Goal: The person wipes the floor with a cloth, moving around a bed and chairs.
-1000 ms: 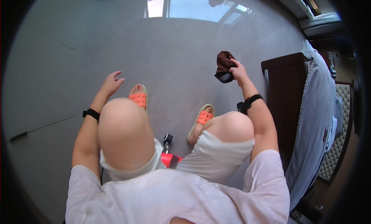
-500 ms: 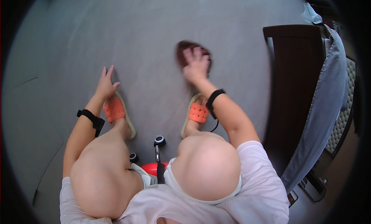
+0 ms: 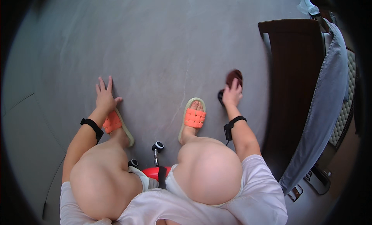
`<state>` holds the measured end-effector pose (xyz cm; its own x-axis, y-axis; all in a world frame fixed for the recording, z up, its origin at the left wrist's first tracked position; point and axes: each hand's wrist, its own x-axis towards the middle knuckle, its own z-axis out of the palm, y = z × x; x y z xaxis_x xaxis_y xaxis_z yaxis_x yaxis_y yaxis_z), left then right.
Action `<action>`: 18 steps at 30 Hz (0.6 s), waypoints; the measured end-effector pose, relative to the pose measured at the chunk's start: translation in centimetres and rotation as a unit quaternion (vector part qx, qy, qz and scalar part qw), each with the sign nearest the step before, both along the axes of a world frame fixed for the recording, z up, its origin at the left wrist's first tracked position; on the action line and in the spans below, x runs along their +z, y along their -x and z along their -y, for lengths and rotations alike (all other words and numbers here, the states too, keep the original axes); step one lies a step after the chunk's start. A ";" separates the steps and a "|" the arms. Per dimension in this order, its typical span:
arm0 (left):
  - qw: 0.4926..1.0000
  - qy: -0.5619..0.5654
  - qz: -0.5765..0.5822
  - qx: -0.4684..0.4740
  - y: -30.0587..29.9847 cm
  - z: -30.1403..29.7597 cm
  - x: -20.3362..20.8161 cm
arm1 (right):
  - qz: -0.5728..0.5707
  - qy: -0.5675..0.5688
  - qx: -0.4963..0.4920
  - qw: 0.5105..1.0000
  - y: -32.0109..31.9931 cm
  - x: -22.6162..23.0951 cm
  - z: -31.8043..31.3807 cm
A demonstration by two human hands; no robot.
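"Saw the dark red cloth [image 3: 235, 74] where?"

"Right of centre, under the forward-reaching right hand [image 3: 232, 94]; apparently caught mid-wipe on the grey floor [image 3: 155, 50]."

"Called for what next?"

"Probably called for steady pressure through the stroke."

"Pinched it?"

"Couldn't tell through blur. Held the left hand [image 3: 104, 99] left of centre, palm down, spread and empty, just above an orange slipper [image 3: 112, 122] in the frame."

A grey floor [image 3: 151, 46] runs beside dark wooden furniture [image 3: 296, 77] edged with blue-grey cloth [image 3: 328, 93], near a pale tufted panel [image 3: 346, 108].
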<state>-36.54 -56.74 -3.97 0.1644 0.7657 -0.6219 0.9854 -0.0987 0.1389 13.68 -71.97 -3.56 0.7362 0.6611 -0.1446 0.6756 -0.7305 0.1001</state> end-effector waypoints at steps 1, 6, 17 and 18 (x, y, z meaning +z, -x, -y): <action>1.000 0.000 -0.004 0.001 0.0 -0.1 0.5 | -0.032 0.025 -0.147 0.988 -1.2 0.3 0.2; 0.998 0.005 -0.060 -0.030 -0.6 0.4 1.4 | -0.039 0.025 -0.367 0.929 -1.1 1.9 -9.3; 0.990 0.015 -0.127 -0.064 -1.8 0.1 3.0 | -0.195 0.021 0.559 0.806 25.1 -0.3 -11.4; 0.991 0.015 -0.123 -0.057 -1.7 0.4 3.1 | -0.212 -0.004 0.551 0.807 24.1 -0.5 -11.2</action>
